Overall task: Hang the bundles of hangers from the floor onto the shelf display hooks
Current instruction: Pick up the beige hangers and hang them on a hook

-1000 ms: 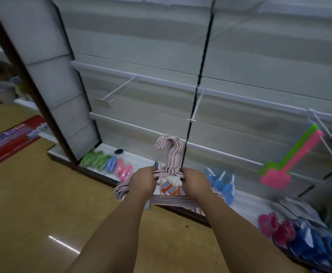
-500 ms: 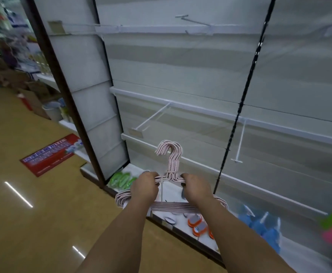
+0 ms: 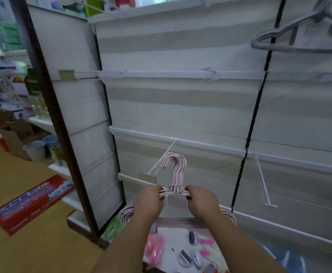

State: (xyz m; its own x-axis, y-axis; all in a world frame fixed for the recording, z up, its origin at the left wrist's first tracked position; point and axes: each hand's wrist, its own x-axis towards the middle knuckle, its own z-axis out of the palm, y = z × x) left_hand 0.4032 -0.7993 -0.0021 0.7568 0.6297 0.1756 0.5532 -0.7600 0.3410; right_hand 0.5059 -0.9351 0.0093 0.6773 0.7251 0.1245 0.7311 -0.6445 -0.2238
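Note:
I hold a bundle of pale pink hangers [image 3: 176, 174] upright in front of a white shelf wall. My left hand [image 3: 148, 201] grips the bundle's left shoulder and my right hand [image 3: 201, 200] grips the right shoulder. The bundle's hook tops sit right beside a white display hook [image 3: 162, 159] that juts from a rail, just to its right. A second white display hook [image 3: 262, 180] sticks out further right. A bundle of grey hangers [image 3: 291, 39] hangs at the top right.
A bottom shelf [image 3: 182, 243] under my hands carries small pink, green and white packets. A dark upright post [image 3: 50, 107] ends the shelf unit on the left. Beyond it stand buckets [image 3: 36, 149] and stocked shelves. A red mat [image 3: 30, 203] lies on the yellow floor.
The view has risen and swung left, bringing higher rails and the grey hangers into sight. The pink bundle has come up close to the white display hook. Both hands keep their grip.

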